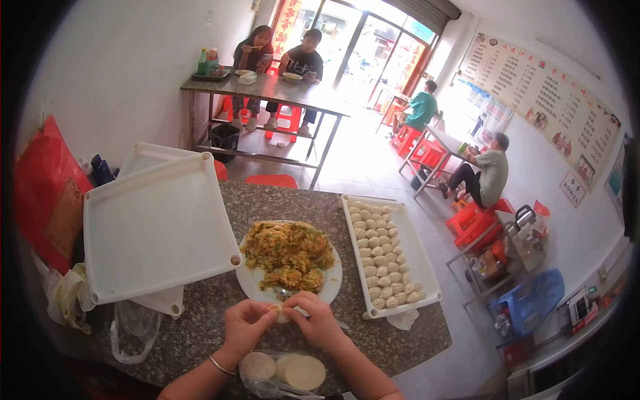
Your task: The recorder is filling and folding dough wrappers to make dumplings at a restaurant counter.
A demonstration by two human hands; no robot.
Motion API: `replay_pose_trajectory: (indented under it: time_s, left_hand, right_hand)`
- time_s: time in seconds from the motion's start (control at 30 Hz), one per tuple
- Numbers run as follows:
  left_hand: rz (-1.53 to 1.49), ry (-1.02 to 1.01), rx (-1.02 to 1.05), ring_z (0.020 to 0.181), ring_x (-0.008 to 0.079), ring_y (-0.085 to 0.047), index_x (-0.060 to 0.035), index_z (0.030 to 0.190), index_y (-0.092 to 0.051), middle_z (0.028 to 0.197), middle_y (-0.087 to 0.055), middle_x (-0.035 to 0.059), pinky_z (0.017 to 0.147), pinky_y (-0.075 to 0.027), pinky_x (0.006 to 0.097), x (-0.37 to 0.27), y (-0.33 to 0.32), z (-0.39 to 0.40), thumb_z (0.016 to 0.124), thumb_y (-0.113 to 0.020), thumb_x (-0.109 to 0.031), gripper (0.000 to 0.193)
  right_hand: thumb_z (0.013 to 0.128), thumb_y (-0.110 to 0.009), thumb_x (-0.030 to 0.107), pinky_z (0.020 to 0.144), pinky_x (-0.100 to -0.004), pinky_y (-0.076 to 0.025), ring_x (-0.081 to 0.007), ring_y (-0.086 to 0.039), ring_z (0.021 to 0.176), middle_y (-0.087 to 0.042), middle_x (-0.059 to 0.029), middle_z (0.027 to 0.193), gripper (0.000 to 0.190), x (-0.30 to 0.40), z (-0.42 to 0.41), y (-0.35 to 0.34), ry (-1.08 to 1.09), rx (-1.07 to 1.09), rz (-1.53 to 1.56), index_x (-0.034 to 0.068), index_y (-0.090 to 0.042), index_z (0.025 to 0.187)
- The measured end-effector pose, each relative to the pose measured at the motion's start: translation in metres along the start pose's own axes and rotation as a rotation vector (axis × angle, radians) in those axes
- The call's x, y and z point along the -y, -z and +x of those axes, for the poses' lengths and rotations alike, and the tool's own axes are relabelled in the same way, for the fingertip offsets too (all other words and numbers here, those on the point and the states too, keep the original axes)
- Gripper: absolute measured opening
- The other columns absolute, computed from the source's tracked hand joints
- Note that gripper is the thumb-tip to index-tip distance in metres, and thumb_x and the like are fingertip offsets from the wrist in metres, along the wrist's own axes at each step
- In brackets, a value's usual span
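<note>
My left hand (250, 322) and my right hand (311, 318) pinch a round dough wrapper (281, 316) between them, with a bit of filling showing at its top. Just beyond my fingers, a white plate (327, 289) carries a large mound of chopped yellow-orange filling (285, 250). A metal spoon (283, 292) rests at the plate's near edge, its handle partly behind my right hand. Stacks of round wrappers (306, 372) lie in a clear plastic bag between my forearms. To the right, rows of pleated dumplings (382, 260) fill much of a white plastic tray (420, 250).
White plastic trays (160, 225) are piled at the left of the speckled stone table (210, 320). A crumpled plastic bag (134, 327) lies near them, beside a red bag (47, 195). Several people sit at farther tables (270, 92). A blue plastic chair (532, 302) stands at right.
</note>
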State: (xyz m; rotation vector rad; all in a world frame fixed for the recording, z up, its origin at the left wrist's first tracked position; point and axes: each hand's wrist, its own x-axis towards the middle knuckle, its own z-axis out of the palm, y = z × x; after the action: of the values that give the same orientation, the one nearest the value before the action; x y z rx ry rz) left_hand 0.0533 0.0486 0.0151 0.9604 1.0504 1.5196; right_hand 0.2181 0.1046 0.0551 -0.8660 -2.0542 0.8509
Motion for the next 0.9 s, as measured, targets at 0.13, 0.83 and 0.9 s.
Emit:
replay_pose_trajectory:
  time_s: [0.13, 0.83, 0.9]
  left_hand:
    - [0.001, -0.008, 0.015, 0.088, 0.0138, -0.065, 0.0032, 0.097, -0.065, 0.099, -0.068, 0.0109, 0.079, -0.054, 0.0265, -0.005, -0.002, 0.0, 0.082, -0.069, 0.003, 0.016]
    - [-0.079, 0.068, -0.033, 0.089, 0.0121, -0.064, 0.0022, 0.096, -0.067, 0.099, -0.068, 0.0094, 0.079, -0.053, 0.0242, -0.007, -0.004, 0.007, 0.082, -0.067, 0.005, 0.015]
    - [-0.074, -0.026, 0.071, 0.089, 0.0134, -0.064, 0.0031, 0.095, -0.068, 0.1, -0.068, 0.0115, 0.079, -0.053, 0.0246, 0.002, 0.001, 0.006, 0.083, -0.065, 0.007, 0.013]
  right_hand:
    - [0.083, -0.064, 0.007, 0.076, -0.0371, -0.046, -0.0306, -0.059, 0.086, -0.061, -0.0128, 0.087, 0.008, 0.001, -0.003, -0.001, 0.0, -0.001, -0.029, 0.0, -0.061, 0.087]
    - [0.08, -0.064, 0.003, 0.071, -0.0322, -0.045, -0.0263, -0.058, 0.079, -0.06, -0.0118, 0.082, 0.009, -0.006, 0.002, 0.001, -0.082, -0.033, 0.072, -0.001, -0.059, 0.086]
    - [0.081, -0.064, 0.002, 0.071, -0.0311, -0.045, -0.0237, -0.058, 0.079, -0.06, -0.0106, 0.082, 0.009, -0.006, 0.002, 0.001, -0.138, 0.005, 0.148, -0.002, -0.058, 0.086]
